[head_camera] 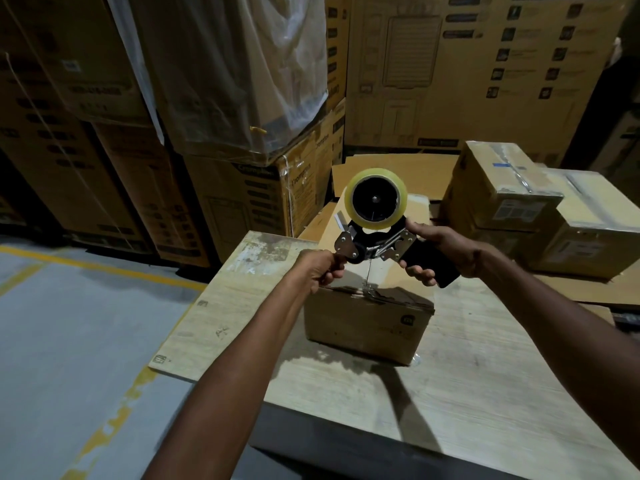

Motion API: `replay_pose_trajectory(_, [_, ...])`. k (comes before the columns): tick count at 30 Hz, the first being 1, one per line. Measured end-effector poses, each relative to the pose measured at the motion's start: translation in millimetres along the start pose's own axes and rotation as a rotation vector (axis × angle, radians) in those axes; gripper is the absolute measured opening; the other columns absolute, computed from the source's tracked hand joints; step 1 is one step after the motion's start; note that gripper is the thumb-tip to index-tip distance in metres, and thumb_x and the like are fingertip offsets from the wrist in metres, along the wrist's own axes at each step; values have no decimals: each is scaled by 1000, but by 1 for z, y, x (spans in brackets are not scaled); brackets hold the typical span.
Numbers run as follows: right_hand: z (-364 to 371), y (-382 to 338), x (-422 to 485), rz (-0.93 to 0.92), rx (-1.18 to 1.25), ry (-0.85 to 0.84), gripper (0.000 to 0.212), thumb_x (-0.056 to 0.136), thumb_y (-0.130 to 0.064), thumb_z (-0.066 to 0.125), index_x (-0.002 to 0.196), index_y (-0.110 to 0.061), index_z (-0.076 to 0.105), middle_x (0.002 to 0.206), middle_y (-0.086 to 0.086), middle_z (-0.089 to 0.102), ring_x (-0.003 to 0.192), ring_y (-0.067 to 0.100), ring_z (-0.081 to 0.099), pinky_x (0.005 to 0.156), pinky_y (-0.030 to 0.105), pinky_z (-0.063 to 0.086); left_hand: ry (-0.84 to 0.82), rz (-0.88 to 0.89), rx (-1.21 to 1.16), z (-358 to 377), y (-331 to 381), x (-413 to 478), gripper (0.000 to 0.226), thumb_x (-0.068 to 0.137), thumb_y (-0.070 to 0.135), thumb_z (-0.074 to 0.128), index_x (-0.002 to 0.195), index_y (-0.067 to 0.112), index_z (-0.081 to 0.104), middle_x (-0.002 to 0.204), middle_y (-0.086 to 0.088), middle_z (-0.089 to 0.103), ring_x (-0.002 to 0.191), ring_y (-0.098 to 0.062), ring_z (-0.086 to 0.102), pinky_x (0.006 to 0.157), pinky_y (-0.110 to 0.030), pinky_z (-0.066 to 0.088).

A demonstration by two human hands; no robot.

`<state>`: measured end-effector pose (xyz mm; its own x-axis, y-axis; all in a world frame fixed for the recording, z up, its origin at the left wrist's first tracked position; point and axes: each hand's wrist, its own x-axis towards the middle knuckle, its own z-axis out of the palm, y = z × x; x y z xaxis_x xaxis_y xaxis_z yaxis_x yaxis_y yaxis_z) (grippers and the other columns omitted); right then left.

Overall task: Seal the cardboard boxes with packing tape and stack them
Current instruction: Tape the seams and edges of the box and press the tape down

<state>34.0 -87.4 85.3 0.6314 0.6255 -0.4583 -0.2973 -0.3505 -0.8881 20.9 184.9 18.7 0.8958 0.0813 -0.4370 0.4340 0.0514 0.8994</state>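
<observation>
My left grip (322,270) was closed tight, fingers curled and pinching the metal front plate of the tape dispenser (375,237). I could not tell whether the loose tape end was also under those fingers. The dispenser hung in the air between my two grips, with the roll of tape (376,175) standing upright on top and its hub facing me.

From the dispenser's underside a thin strand of tape (369,275) ran straight down to the near top edge of the box (363,323), and that was the relation that mattered. The box sat on the bench (235,306) directly below the dispenser, roughly midway between my grips, its wide face toward me. Its top ran away from me and was mostly hidden behind the dispenser, so I could not see the seam.

I judged that the coming move called for lowering the dispenser onto that near edge and running it away from me along the top. The left grip, lower and nearer the box, was better placed to press the tape down.

My right grip (443,251) was wrapped round the dispenser's black handle, thumb on top and fingers underneath. Farther right, taped boxes (502,188) sat stacked, well apart from the one I was working on.
</observation>
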Motion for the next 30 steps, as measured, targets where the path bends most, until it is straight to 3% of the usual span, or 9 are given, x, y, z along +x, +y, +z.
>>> replay_pose_trajectory(5, [3, 6, 1, -4, -41, 8, 79, 100, -73, 37, 101, 2, 60, 76, 10, 53, 58, 21, 45, 56, 33, 43, 128, 93, 162, -35, -1, 8, 13, 95, 14, 69, 88, 5, 74, 67, -5, 67, 49, -9, 53, 40, -18, 37])
replay_pose_trajectory(11, [1, 21, 2, 43, -134, 26, 81, 101, -71, 37, 107, 4, 65, 81, 13, 58, 62, 22, 51, 59, 33, 47, 164, 189, 320, -75, -14, 17, 13, 94, 12, 71, 89, 1, 74, 70, -9, 65, 55, -13, 53, 48, -22, 40])
replay_pose_trajectory(15, [15, 26, 8, 58, -271, 79, 81, 100, -68, 38, 109, 7, 67, 83, 14, 63, 64, 21, 56, 61, 32, 48, 183, 287, 447, -80, -35, 28, 24, 92, 18, 74, 79, -2, 76, 64, -11, 68, 54, -18, 56, 50, -26, 43])
replay_pose_trajectory(18, [24, 28, 15, 50, -297, 108, 83, 98, -72, 40, 105, 5, 70, 85, 15, 63, 65, 20, 56, 61, 31, 47, 202, 369, 543, -87, -46, 34, 33, 95, 24, 72, 76, -3, 73, 74, -14, 73, 64, -25, 66, 60, -28, 49])
replay_pose_trajectory(22, [30, 28, 23, 77, -304, 132, 77, 96, -72, 40, 99, -1, 72, 88, 19, 59, 63, 20, 55, 58, 31, 44, 215, 430, 615, -90, -52, 39, 38, 97, 23, 68, 74, -7, 68, 80, -7, 74, 73, -2, 66, 65, -23, 46])
replay_pose_trajectory(26, [33, 28, 26, 111, -310, 139, 77, 95, -72, 40, 100, -1, 71, 77, 9, 61, 61, 18, 53, 57, 31, 40, 238, 486, 669, -89, -60, 44, 39, 99, 25, 64, 66, 5, 64, 86, -3, 75, 88, -10, 69, 71, -23, 45])
replay_pose_trajectory(30, [35, 27, 28, 125, -309, 157, 76, 93, -72, 40, 97, -3, 70, 73, 5, 62, 60, 17, 53, 57, 30, 40, 251, 514, 690, -88, -63, 48, 43, 100, 27, 63, 58, 23, 52, 88, -5, 76, 90, -16, 69, 72, -28, 46])
